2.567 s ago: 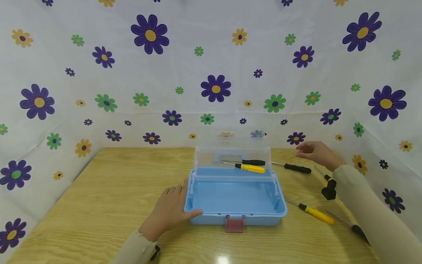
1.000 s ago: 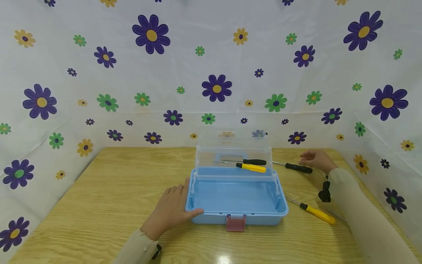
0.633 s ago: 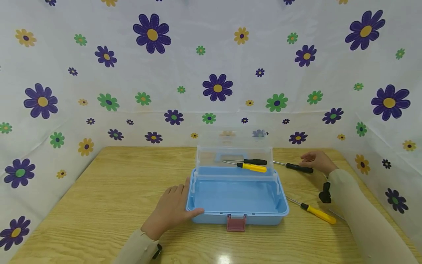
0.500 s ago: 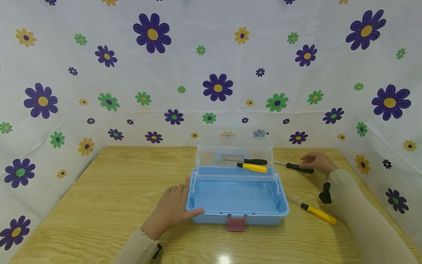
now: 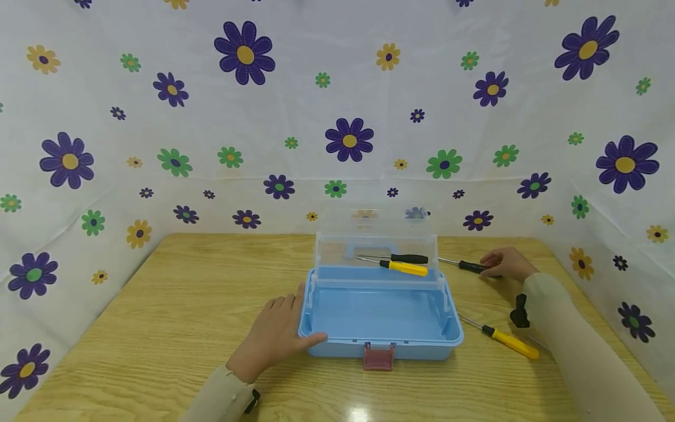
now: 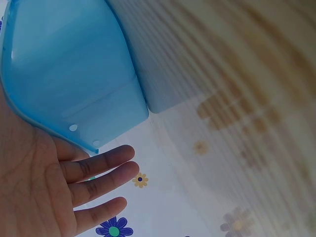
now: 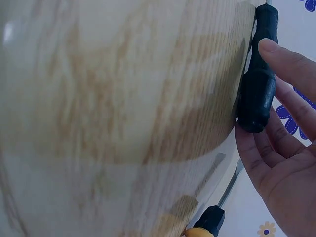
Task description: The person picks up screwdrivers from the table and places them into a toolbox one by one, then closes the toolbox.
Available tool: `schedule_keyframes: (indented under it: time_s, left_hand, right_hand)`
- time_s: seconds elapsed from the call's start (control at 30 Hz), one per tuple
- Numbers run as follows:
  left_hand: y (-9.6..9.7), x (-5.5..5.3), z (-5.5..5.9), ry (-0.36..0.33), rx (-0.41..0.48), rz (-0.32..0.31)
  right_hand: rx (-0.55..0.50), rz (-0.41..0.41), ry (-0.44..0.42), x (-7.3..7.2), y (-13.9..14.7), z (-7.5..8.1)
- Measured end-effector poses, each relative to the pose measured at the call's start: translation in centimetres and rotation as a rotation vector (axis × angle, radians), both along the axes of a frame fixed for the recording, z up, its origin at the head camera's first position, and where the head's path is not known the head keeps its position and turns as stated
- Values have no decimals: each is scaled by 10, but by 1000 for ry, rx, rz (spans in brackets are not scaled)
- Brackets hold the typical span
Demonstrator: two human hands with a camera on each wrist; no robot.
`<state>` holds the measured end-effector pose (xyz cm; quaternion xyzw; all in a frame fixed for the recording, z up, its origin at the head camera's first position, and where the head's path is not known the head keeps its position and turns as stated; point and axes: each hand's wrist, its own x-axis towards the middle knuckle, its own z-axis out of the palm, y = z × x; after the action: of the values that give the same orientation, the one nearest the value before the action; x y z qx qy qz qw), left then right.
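My left hand (image 5: 271, 334) rests against the left side of a light blue toolbox (image 5: 379, 313), thumb over its front corner. In the left wrist view its fingers (image 6: 101, 190) extend straight beside the blue wall. At the back right, my right hand (image 5: 510, 264) holds the handle end of a black-handled screwdriver (image 5: 469, 266) lying on the table, its shaft pointing left. The right wrist view shows the thumb on one side of the black handle (image 7: 259, 84) and the other fingers behind it. A raised clear tray (image 5: 377, 285) bears a black screwdriver (image 5: 410, 258) and a yellow one (image 5: 408, 268).
Right of the toolbox lies a yellow-handled screwdriver (image 5: 514, 344). Another screwdriver's shaft (image 5: 539, 344) pokes out beside the right sleeve. One more screwdriver (image 7: 212, 219), with a black collar, lies near the right hand. Flowered cloth (image 5: 237, 140) walls the back and sides.
My right hand has come down from above the table to the black screwdriver, its thumb and fingers now around the handle. The left hand has stayed on the toolbox.
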<state>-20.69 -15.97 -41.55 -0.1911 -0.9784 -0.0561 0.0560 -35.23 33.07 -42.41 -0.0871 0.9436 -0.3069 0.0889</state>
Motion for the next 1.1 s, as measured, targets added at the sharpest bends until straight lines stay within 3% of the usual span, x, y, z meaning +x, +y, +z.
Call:
schedule_keyframes:
  time_s: [0.4, 1.1]
  left_hand:
    - [1, 0, 1, -2, 2, 1]
    - [0, 0, 1, 9, -3, -3]
  right_hand:
    - [22, -19, -48, 2, -2, 2]
    - [56, -46, -26, 3, -4, 1]
